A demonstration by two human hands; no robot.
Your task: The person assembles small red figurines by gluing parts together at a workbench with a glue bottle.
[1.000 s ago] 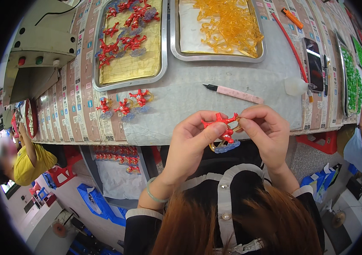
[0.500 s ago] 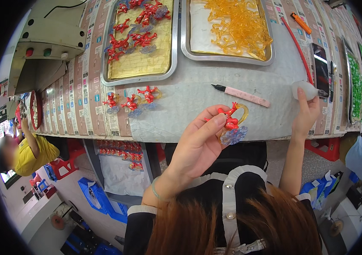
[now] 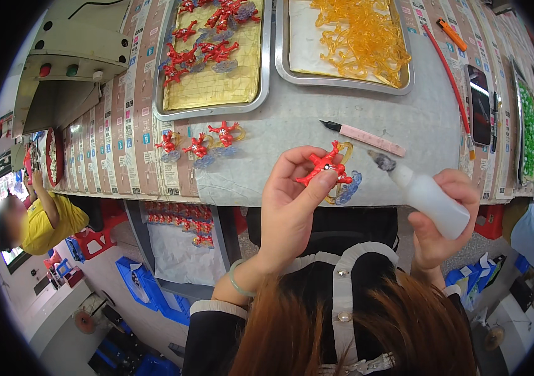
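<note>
While the left hand (image 3: pixel 289 207) pinches one figurine (image 3: pixel 325 170), the right hand (image 3: pixel 447 246) clasps one bottle (image 3: pixel 433 200).

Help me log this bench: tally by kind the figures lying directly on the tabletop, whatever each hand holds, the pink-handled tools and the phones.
Red figures: 4 (3 on the tabletop, 1 in the left hand)
White bottle, in the right hand: 1
Pink-handled tool: 1
Phone: 1
Total: 7

Wht btl (image 3: pixel 435 202) now lifted, tilted, in R fingers (image 3: pixel 463 189).
</note>
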